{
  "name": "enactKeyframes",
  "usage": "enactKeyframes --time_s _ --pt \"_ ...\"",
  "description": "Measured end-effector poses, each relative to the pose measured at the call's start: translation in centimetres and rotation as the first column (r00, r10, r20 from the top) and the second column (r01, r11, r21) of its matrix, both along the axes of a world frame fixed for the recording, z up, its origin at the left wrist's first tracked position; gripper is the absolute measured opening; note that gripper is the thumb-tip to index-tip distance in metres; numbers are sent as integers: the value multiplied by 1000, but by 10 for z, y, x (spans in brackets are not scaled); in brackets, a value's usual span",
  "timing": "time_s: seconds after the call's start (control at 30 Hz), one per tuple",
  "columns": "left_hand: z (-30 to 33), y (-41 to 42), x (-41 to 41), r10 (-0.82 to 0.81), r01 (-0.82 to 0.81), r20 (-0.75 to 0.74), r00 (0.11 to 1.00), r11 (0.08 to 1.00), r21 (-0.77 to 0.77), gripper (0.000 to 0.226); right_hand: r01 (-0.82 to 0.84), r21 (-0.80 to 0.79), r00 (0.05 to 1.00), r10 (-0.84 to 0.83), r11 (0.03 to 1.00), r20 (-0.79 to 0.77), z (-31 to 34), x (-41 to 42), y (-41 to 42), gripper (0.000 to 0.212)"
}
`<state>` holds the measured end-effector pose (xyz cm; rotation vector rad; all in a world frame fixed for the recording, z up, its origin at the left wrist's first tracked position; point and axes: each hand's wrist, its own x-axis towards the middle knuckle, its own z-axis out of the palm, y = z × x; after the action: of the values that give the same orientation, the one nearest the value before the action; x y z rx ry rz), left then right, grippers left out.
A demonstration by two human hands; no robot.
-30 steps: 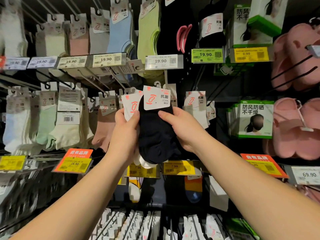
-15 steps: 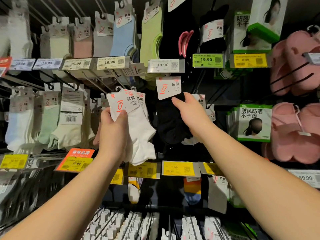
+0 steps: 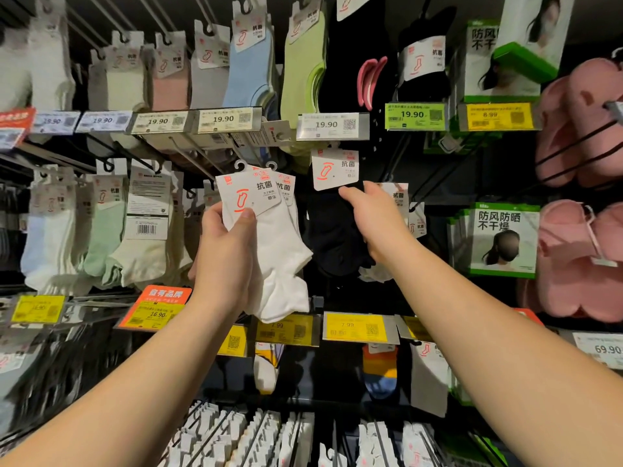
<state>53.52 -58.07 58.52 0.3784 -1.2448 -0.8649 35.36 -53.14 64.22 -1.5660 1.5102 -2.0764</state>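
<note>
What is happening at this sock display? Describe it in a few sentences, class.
A person is sorting packs at a shop's sock display. The left hand grips a bundle of white socks just below their header cards. The right hand holds a pack of black socks up beside them, just under a 19.90 price tag. Whether the black pack hangs on a hook cannot be seen.

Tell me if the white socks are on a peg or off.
Off, it seems: the left hand grips the white ankle socks with paper cards, and their plastic hooks stand free, no rod through them.
</note>
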Motion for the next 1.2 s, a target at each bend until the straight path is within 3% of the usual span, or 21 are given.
enactKeyframes --time_s 0.13,0.3,0.5,0.67,0.9,1.03,1.2 --pt "2 -2 -1 -80 83 -60 995 996 42 29 46 -19 999 -46 999 -24 3 0 1 21" --pt "3 -3 -3 -113 114 -81 990 993 12 22 71 8 996 -70 997 -50 -1 -6 2 16" --pt "3 -8 -2 -103 105 -73 992 994 31 38 64 6 990 -63 998 -125 -2 -6 4 22" --pt "2 -9 -2 -123 125 -79 989 992 19 38 73 -86 987 -84 994 -138 3 -5 5 31" --pt "3 -8 -4 -136 139 -98 986 990 20 34 158 -67 976 -166 985 -139 11 -10 3 50" --pt "2 -6 -4 -158 161 -95 983 987 24 39 131 -27 984 -133 991 -115 14 -12 5 48" --pt "3 -3 -2 -166 168 -93 982 986 13 37 74 18 989 -71 997 -127 16 -17 11 28"
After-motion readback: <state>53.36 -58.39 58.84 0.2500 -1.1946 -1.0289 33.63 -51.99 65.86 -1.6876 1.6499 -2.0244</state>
